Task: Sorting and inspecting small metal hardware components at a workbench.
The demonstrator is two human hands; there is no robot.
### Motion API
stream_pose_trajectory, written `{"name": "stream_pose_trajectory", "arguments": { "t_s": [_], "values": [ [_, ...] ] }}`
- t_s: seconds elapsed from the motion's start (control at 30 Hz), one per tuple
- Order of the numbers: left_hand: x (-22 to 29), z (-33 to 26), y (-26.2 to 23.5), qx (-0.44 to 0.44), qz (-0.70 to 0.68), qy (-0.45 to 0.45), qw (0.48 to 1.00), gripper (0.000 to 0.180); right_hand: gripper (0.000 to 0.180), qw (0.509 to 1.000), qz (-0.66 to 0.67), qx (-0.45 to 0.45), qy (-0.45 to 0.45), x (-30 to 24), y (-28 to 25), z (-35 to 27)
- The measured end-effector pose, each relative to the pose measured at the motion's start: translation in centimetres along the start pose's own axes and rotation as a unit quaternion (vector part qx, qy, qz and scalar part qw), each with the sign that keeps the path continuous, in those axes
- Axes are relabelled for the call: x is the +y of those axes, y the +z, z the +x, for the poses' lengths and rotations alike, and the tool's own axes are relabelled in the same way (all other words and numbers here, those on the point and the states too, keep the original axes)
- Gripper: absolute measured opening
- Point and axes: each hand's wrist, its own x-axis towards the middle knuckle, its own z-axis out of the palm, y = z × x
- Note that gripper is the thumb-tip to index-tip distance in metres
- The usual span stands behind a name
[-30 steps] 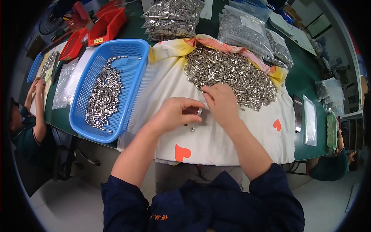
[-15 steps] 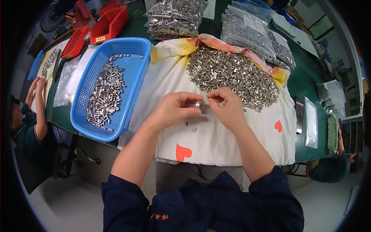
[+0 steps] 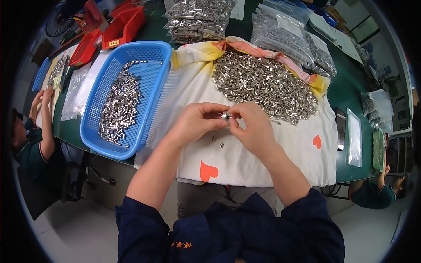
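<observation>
Over the white cloth (image 3: pixel 250 168), my left hand (image 3: pixel 197 122) pinches a thick round metal ring (image 3: pixel 225 115) between thumb and fingers. My right hand (image 3: pixel 255 127) is closed close against the ring's right face, its fingertips around a small metal cylinder (image 3: pixel 231 117) that is mostly hidden. Whether the cylinder sits inside the ring's hole I cannot tell. Below the hands, two loose metal cylinders (image 3: pixel 221 145) lie on the cloth. Just beyond them spreads a big pile of similar cylinders (image 3: pixel 263 85).
At left stands a blue mesh basket (image 3: pixel 151 103) partly filled with cylinders. Bags of metal parts (image 3: pixel 199 22) and more clear bags (image 3: pixel 280 37) lie at the back. Red bins (image 3: pixel 125 28) are back left. A phone (image 3: pixel 340 127) lies right. Co-workers sit on both sides.
My right hand has moved left and now meets the metal ring, where a gap was before. The left hand keeps its hold on the ring, nearly in place.
</observation>
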Motion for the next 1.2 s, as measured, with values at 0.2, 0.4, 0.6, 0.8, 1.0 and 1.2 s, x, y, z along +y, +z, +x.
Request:
{"name": "stream_pose_trajectory", "arguments": {
  "t_s": [0.2,0.4,0.6,0.8,1.0,1.2],
  "values": [
    [-0.1,0.0,-0.2,-0.016,-0.037,0.020,0.999,0.033,0.016,0.991,0.103,-0.012,0.088,-0.3,0.4,-0.3],
    [0.1,-0.2,0.4,-0.018,0.028,-0.037,0.999,0.034,0.016,0.991,0.069,0.024,0.113,2.3,0.2,0.3],
    [0.2,-0.3,0.4,-0.061,0.066,-0.001,0.996,0.035,0.013,0.984,-0.177,0.034,0.002,3.4,2.6,0.3],
    [0.4,-0.1,0.2,-0.073,0.051,-0.014,0.996,0.035,0.007,0.987,-0.157,0.000,0.035,3.0,1.9,-0.1],
    [-0.3,0.0,-0.4,-0.024,-0.069,-0.003,0.997,0.034,0.008,0.952,0.192,-0.001,0.238,1.0,0.1,0.4],
    [0.2,0.0,-0.3,-0.006,-0.054,-0.005,0.999,0.035,0.007,0.965,0.197,-0.028,0.170,0.5,-0.2,0.2]
  ]
}}
